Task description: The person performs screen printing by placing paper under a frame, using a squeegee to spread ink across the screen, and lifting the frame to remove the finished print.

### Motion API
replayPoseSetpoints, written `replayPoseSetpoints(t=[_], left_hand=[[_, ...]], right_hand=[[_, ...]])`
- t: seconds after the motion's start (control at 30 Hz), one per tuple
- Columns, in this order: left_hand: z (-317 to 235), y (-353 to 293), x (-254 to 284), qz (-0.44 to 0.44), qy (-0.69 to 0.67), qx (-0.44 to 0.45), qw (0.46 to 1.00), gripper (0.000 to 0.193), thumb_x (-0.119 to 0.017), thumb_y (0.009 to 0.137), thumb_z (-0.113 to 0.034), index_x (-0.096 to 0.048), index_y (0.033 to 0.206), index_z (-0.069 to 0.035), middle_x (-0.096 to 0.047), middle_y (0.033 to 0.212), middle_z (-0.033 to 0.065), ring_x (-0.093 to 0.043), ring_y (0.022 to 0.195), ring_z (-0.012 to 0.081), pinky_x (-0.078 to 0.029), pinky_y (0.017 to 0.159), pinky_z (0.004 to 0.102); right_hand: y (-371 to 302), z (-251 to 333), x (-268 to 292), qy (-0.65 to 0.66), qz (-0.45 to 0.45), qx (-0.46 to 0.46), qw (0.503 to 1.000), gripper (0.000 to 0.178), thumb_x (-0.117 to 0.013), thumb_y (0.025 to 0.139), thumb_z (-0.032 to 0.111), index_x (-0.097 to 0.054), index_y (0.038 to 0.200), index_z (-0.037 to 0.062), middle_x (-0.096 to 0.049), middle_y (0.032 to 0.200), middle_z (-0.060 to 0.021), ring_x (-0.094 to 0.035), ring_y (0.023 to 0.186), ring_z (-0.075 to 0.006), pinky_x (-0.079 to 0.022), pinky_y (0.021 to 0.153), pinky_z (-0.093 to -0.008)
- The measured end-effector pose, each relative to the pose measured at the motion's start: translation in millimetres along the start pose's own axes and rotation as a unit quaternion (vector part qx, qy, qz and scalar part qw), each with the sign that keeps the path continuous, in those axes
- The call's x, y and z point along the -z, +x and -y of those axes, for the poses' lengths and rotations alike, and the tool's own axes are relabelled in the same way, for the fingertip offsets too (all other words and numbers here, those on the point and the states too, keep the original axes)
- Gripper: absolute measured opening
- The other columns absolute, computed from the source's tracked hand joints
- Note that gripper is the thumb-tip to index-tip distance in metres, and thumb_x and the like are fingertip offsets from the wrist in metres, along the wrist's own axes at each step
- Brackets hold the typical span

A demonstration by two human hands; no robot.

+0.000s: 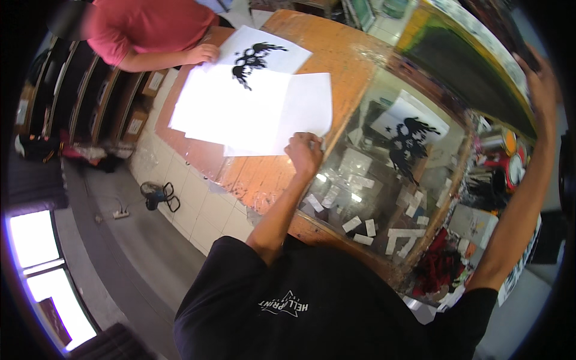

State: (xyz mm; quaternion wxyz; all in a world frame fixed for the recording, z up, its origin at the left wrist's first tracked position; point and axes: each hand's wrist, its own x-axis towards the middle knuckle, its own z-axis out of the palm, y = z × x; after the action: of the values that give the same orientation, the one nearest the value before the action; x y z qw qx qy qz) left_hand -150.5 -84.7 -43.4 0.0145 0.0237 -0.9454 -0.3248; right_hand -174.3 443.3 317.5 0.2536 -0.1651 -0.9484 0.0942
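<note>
My left hand [305,155] is closed at the near right corner of a white sheet of paper [309,99], fingers curled over its edge. The sheet lies partly under other white paper [231,105] on the wooden tabletop. Far off to the right, my raised right hand [542,81] grips the dark edge of a tilted screen printing frame [462,66] with yellow-green borders. A glass panel [360,162] lies between my arms, with a black winged design [411,144] showing on it and a pale sheet behind the design.
Across the table a person in a red shirt rests a hand [204,54] on a sheet with a black print [255,63]. Paint cans [513,168] and dark red rags [441,261] crowd the right side. Shelves [78,90] and a small fan [157,195] stand left.
</note>
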Motion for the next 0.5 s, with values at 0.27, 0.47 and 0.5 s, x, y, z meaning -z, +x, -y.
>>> replayPoseSetpoints(t=[0.27, 0.47, 0.5], left_hand=[[-83, -22, 8, 0.200, 0.005, -0.109, 0.974, 0.041, -0.063, 0.097, -0.040, -0.067, 0.126, -0.012, -0.030, 0.164, 0.0256, -0.007, 0.156, 0.0476, 0.002, 0.110, 0.0815], [-126, -58, -108, 0.126, 0.099, -0.369, 0.915, 0.068, -0.056, 0.099, -0.048, -0.042, 0.156, -0.015, -0.027, 0.165, 0.0242, -0.010, 0.155, 0.0506, -0.005, 0.110, 0.0830], [-142, -62, -118, 0.137, 0.112, -0.389, 0.904, 0.067, -0.057, 0.099, -0.048, -0.043, 0.156, -0.014, -0.027, 0.165, 0.0238, -0.012, 0.155, 0.0485, -0.007, 0.112, 0.0811]], right_hand=[[-51, 105, 22, 0.160, -0.061, 0.024, 0.985, 0.029, -0.077, 0.082, 0.005, -0.073, 0.108, -0.0072, -0.077, 0.102, -0.0141, -0.068, 0.094, -0.0208, -0.052, 0.085, -0.0354], [-37, 88, 30, 0.079, -0.043, 0.073, 0.993, 0.032, -0.081, 0.076, 0.010, -0.076, 0.106, -0.0003, -0.074, 0.095, -0.0215, -0.071, 0.089, -0.0282, -0.053, 0.084, -0.0398], [-34, 80, 22, 0.111, -0.057, 0.092, 0.988, 0.031, -0.081, 0.076, 0.012, -0.076, 0.104, -0.0005, -0.074, 0.097, -0.0245, -0.071, 0.091, -0.0322, -0.054, 0.085, -0.0419]])
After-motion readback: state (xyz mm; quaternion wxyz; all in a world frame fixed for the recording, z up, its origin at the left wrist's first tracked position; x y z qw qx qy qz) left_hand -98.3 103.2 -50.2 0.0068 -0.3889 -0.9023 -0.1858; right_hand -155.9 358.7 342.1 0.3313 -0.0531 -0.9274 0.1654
